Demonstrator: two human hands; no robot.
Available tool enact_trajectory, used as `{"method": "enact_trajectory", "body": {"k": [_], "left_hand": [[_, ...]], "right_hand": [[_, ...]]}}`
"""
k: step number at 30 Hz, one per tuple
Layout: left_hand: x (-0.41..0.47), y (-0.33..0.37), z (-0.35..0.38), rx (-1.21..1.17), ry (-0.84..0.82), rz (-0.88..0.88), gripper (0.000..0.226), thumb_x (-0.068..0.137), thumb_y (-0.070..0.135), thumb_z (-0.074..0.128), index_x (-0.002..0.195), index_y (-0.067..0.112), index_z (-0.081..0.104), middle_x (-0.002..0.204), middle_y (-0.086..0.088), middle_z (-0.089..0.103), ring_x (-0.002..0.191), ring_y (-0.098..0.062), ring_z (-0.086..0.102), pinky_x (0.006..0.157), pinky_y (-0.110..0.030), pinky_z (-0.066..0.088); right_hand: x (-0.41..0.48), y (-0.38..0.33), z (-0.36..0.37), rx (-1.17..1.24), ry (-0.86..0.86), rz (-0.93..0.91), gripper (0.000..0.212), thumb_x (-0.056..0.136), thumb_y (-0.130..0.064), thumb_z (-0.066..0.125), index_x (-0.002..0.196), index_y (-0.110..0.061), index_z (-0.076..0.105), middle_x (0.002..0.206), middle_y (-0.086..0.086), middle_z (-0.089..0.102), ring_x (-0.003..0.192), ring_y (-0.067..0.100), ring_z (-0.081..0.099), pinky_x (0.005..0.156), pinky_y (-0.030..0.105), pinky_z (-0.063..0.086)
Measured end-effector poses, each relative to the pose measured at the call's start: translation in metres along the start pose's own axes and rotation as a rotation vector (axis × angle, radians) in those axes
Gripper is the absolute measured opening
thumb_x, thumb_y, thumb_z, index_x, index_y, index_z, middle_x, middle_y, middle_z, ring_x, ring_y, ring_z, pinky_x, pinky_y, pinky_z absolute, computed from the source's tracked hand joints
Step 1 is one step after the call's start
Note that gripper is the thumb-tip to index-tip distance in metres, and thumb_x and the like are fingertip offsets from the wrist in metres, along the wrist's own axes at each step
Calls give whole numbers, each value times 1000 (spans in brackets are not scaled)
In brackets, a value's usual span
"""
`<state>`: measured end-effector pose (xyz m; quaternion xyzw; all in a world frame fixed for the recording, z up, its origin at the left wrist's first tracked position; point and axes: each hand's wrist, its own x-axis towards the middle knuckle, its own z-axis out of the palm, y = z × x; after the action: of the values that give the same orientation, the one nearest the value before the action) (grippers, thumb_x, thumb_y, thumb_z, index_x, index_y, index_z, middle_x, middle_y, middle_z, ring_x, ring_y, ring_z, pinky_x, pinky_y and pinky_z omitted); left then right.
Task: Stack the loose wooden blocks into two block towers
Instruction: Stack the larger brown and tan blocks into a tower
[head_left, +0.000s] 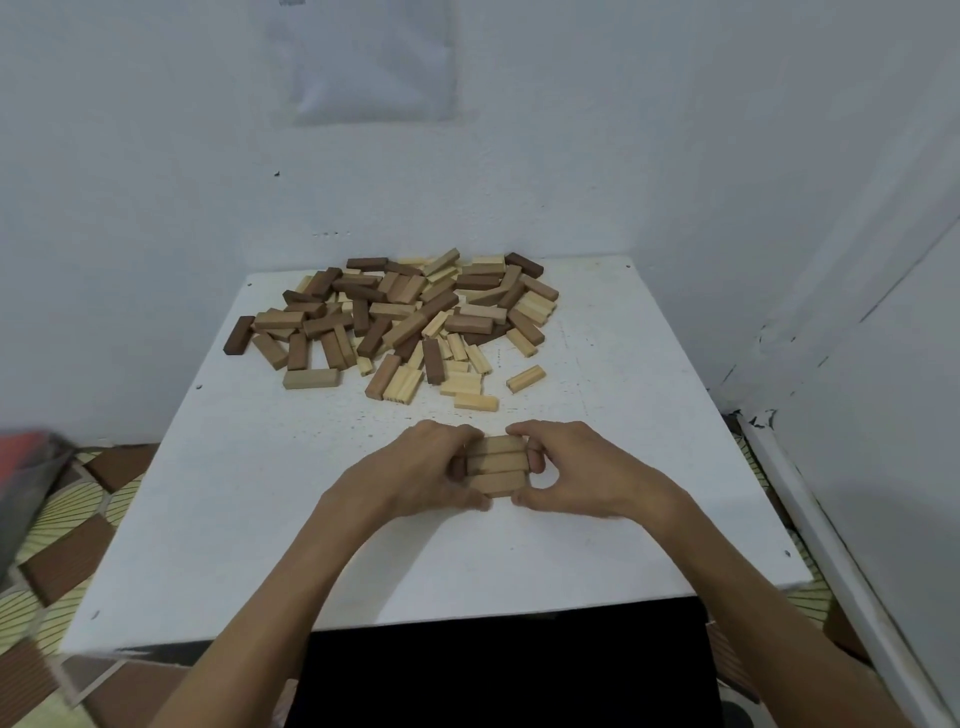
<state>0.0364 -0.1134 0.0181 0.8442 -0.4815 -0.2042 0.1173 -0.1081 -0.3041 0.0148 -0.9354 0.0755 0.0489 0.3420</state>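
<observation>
Three light wooden blocks lie side by side as one flat layer on the white table, near its middle. My left hand grips the layer's left ends, fingers curled over the far edge and thumb at the near edge. My right hand grips the right ends the same way. A big heap of loose blocks, dark brown, mid brown and pale, covers the far part of the table. A few pale blocks lie apart at the heap's near edge.
The table stands in a corner, with a white wall behind and another on the right. A patterned floor shows on the left. A red and grey object sits at the left edge.
</observation>
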Motion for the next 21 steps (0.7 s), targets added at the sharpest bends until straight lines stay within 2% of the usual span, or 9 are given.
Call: {"method": "enact_trajectory", "body": {"k": [4,9,12,18,21], "left_hand": [[4,1,-2,22,-21,-21,71,77,56,83,131,18,58,102,0,62,93,-17,55,84,-45,53],[4,5,-4,88,-41,-28,72,80,61,78,133,19,56,101,-1,58,95,-18,52,83,-42,52],[4,5,-4,50,-30,-36,78,77,61,81,138,21,54,105,0,58,98,-18,50,86,-41,52],[2,3,-2,-67,2,-28,77,71,53,89,132,16,60,97,2,64,90,-14,56,85,-44,55],[2,2,-6,-89,-36,-13,74,75,44,89,136,17,57,95,4,63,86,-11,58,84,-44,56]], "right_hand": [[0,0,-1,22,-5,5,77,85,-37,82,152,-21,47,95,-15,59,86,-10,51,72,9,38],[1,-3,-3,9,-25,15,81,86,-39,82,155,-21,44,95,-15,60,86,-2,52,74,12,36],[2,-2,-4,1,-37,19,81,86,-39,82,155,-21,44,94,-16,59,86,-1,51,75,13,36],[2,-2,-3,-16,-40,21,80,88,-37,80,156,-19,42,94,-18,56,86,-4,50,72,10,35],[2,-4,-4,-22,-48,18,79,88,-36,81,155,-19,43,94,-17,56,86,-2,51,72,11,36]]}}
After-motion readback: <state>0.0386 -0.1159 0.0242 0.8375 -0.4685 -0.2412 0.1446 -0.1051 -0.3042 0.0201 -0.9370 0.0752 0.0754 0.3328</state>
